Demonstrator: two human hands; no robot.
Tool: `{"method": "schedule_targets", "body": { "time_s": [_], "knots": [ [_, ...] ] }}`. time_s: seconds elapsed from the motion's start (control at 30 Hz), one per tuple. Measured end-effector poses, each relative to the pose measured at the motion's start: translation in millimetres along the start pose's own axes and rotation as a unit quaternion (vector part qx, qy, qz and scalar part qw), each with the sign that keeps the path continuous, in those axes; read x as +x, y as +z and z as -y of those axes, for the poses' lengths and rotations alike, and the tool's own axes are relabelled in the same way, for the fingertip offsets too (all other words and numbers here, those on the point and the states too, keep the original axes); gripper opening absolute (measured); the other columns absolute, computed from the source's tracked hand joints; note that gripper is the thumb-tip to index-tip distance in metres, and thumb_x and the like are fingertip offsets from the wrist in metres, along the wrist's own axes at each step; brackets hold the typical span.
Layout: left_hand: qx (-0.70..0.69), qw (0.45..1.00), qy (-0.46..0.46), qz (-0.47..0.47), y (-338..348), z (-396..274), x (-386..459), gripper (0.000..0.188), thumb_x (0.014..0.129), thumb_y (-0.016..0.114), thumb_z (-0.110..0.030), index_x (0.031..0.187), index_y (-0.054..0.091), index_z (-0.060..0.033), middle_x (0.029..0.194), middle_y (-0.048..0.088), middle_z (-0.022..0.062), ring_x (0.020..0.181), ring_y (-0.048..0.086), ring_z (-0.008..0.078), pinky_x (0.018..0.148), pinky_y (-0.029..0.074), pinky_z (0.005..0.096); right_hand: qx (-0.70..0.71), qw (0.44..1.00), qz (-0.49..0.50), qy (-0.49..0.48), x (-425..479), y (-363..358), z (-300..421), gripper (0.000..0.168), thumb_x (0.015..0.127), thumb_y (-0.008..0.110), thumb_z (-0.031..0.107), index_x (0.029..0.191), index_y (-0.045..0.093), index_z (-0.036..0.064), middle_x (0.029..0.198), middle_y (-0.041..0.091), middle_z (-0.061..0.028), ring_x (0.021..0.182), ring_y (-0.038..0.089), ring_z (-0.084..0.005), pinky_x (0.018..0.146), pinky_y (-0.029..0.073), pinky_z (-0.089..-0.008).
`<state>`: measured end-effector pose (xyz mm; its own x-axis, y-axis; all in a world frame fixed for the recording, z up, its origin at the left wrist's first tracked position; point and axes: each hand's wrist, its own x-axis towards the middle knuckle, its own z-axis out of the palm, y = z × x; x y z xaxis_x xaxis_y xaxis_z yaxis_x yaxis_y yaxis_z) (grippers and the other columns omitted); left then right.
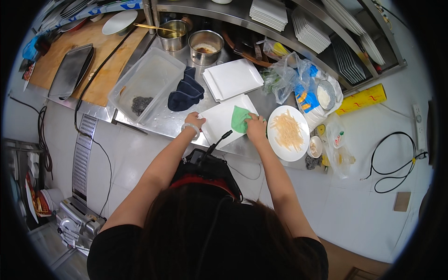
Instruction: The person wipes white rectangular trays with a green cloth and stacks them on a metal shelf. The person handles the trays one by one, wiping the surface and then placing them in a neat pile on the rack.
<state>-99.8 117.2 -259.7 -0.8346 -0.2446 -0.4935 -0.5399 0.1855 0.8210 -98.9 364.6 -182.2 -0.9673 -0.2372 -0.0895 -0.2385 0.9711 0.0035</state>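
A white rectangular plate (218,120) lies in front of me near the edge of the steel counter, apparently on top of others. My left hand (193,122), with a pale bangle at the wrist, grips its left edge. Under the fingers of my right hand (256,126) a green cloth (240,119) rests on the plate's right part. Beyond it sits a stack of white rectangular plates (232,78). Just right of my right hand is a white oval plate (303,120) with pale shredded strips (287,132) on it.
Left stand a clear plastic tub (148,84), a dark cloth (186,91) and two steel pots (205,47) (172,39). At the right are a small white bowl (315,147), plastic bags (285,75) and a yellow roll (364,99). A steel shelf (231,18) overhangs the back.
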Motion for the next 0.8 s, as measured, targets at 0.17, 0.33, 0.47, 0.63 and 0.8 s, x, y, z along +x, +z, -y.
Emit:
{"method": "schedule_targets", "body": {
  "time_s": [0.17,0.33,0.47,0.63,0.8],
  "knots": [
    [-0.016,1.0,-0.018,0.013,-4.2,-6.5,-5.0,0.036,0.068,0.068,-0.012,0.097,0.054,0.0028,0.079,0.06,0.0145,0.06,0.061,0.0213,0.042,0.052,0.0298,0.117,0.987,-0.106,0.03,42.8,0.2,11.0,0.039,0.073,0.047,0.004,0.111,0.055,0.013,0.128,0.039,-0.0074,0.105,0.042,-0.0324,0.087,0.036,-0.045],
    [-0.021,0.999,-0.043,0.006,-3.4,-15.7,-12.7,0.038,0.068,0.069,-0.012,0.098,0.054,0.0042,0.08,0.06,0.0155,0.06,0.062,0.0221,0.044,0.053,0.031,-0.007,0.99,-0.138,0.001,48.3,34.6,8.6,0.046,0.075,0.047,0.006,0.12,0.048,0.015,0.136,0.029,-0.0062,0.117,0.033,-0.0339,0.093,0.033,-0.0468],
    [-0.003,0.999,-0.005,-0.033,6.3,18.9,7.3,0.042,0.068,0.07,-0.014,0.102,0.054,0.005,0.083,0.061,0.017,0.063,0.063,0.0232,0.045,0.052,0.0315,0.044,0.995,-0.083,0.019,48.5,33.6,9.4,0.041,0.077,0.045,0.009,0.118,0.05,0.014,0.136,0.028,-0.0059,0.121,0.03,-0.0336,0.094,0.03,-0.0498],
    [0.086,0.994,0.006,-0.064,9.7,7.2,-3.4,0.047,0.07,0.066,-0.028,0.104,0.056,0.0028,0.103,0.057,0.0215,0.093,0.057,0.0315,0.084,0.043,0.0339,0.009,0.991,-0.069,0.111,31.3,26.8,23.2,0.034,0.077,0.045,0.011,0.11,0.053,0.006,0.132,0.031,-0.0139,0.109,0.037,-0.0365,0.086,0.035,-0.0495],
    [0.131,0.987,0.016,-0.089,5.1,-14.8,-21.2,0.045,0.069,0.066,-0.027,0.102,0.058,0.0033,0.099,0.058,0.022,0.095,0.056,0.0323,0.085,0.043,0.0349,-0.039,0.983,-0.012,0.178,1.0,18.3,31.8,0.031,0.075,0.047,0.012,0.104,0.055,0.004,0.123,0.037,-0.0199,0.102,0.04,-0.0376,0.082,0.037,-0.0474]
  ]
}}
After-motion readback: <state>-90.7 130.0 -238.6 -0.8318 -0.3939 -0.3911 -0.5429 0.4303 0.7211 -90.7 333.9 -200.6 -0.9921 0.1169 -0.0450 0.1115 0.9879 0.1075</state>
